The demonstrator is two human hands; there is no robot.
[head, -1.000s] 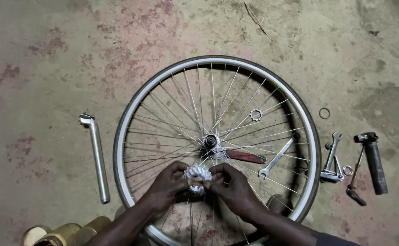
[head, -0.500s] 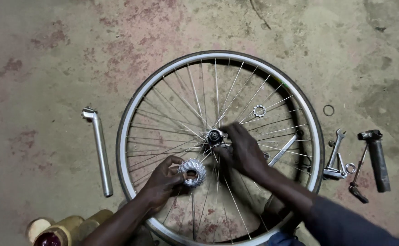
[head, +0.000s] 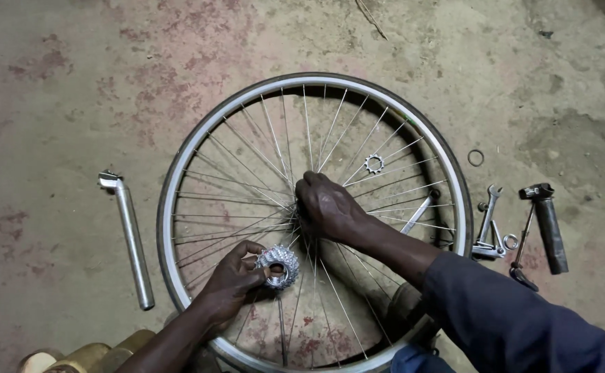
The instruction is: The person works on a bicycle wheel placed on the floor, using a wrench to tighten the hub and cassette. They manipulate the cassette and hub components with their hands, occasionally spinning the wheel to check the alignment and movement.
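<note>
Left of the left hand's (head: 230, 280) fingers a silver seat post (head: 128, 238) lies on the concrete floor (head: 74, 83); right of the right hand (head: 326, 206), beyond the rim, sit wrenches (head: 489, 224), a small ring (head: 476, 157) and a dark-handled tool (head: 544, 224). A loose sprocket (head: 373, 164) shows between the spokes. Since half a second ago, the right hand has closed over the hub of the bicycle wheel (head: 178, 179), hiding it. The left fingers clamp the cassette (head: 279, 266), its bore pointing toward the camera, over the spokes, just below the right hand.
</note>
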